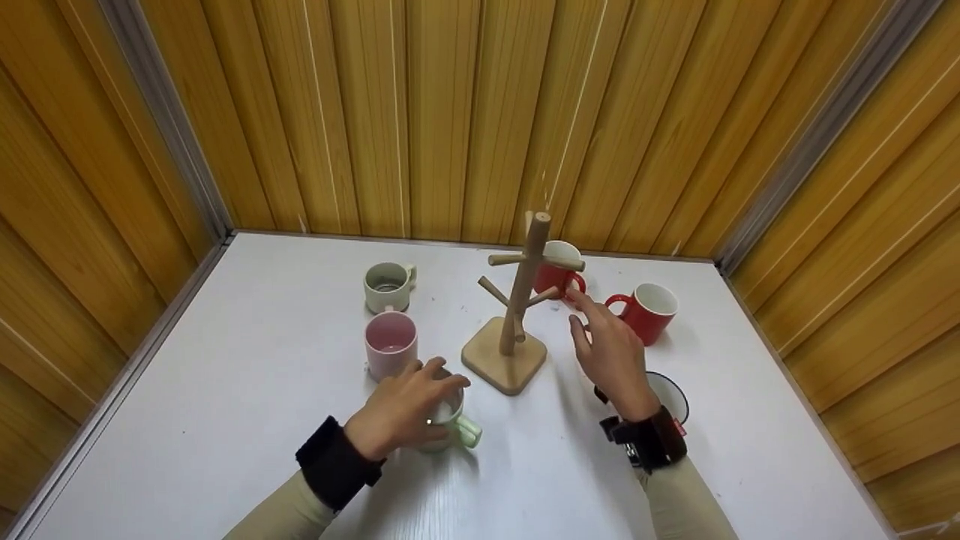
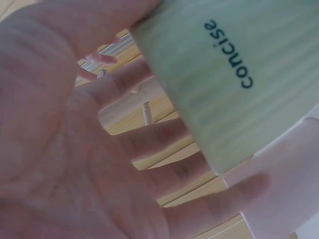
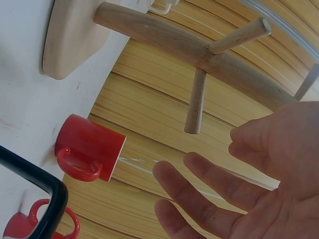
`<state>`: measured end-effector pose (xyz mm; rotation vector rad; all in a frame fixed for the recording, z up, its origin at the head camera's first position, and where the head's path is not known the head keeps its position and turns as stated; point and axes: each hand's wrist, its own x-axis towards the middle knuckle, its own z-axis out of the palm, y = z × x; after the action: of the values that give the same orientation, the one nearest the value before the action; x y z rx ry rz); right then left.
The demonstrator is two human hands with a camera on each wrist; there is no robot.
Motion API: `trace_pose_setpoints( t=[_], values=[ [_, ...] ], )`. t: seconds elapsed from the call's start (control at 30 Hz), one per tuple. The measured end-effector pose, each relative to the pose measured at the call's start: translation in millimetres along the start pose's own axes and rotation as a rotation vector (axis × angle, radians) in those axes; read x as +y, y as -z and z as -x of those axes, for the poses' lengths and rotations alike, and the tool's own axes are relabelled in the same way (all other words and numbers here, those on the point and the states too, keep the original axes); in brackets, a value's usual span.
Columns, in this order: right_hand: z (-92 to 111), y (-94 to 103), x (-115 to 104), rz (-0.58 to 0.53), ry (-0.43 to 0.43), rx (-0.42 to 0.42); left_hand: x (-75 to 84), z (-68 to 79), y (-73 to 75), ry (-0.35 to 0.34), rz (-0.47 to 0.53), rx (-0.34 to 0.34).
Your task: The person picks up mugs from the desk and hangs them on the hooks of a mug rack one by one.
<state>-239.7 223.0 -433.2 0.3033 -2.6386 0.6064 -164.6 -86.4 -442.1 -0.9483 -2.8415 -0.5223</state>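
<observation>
My left hand [image 1: 405, 401] is over a pale green ribbed mug [image 1: 450, 424] at the front, its fingers spread across the mug's mouth. In the left wrist view, the green mug [image 2: 234, 84] bears the word "concise"; its rim hides some fingertips, so their contact is unclear. Extended and holding nothing, my right hand [image 1: 611, 356] is between the wooden mug tree [image 1: 517, 300] and a red mug [image 1: 651, 315]. Another red mug [image 1: 551, 281] stands behind the tree. In the right wrist view, the fingers [image 3: 199, 194] are apart from the tree's pegs.
A pink mug [image 1: 391, 345] stands just beyond my left hand, with a grey-green mug [image 1: 387, 289] behind it. A dark-rimmed white mug [image 1: 671, 397] is partly hidden by my right wrist. Wood-patterned walls [image 1: 442, 112] enclose the white table [image 1: 247, 360].
</observation>
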Motion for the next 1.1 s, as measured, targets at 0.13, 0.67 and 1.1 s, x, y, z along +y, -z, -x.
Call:
trace_pose_setpoints(
  t=[0.13, 0.67, 1.1],
  values=[
    [3.9, 1.8, 0.9, -0.006, -0.008, -0.012, -3.9, -1.3, -3.2, -0.046, 0.0, 0.045],
    [20.1, 5.1, 4.6, -0.015, -0.005, 0.018, -8.8, -1.3, -9.7, -0.063, -0.043, 0.109],
    [36.5, 3.7, 4.5, -0.134, 0.074, 0.014, -4.8, -1.1, -13.7, -0.077, 0.043, 0.242]
  ],
)
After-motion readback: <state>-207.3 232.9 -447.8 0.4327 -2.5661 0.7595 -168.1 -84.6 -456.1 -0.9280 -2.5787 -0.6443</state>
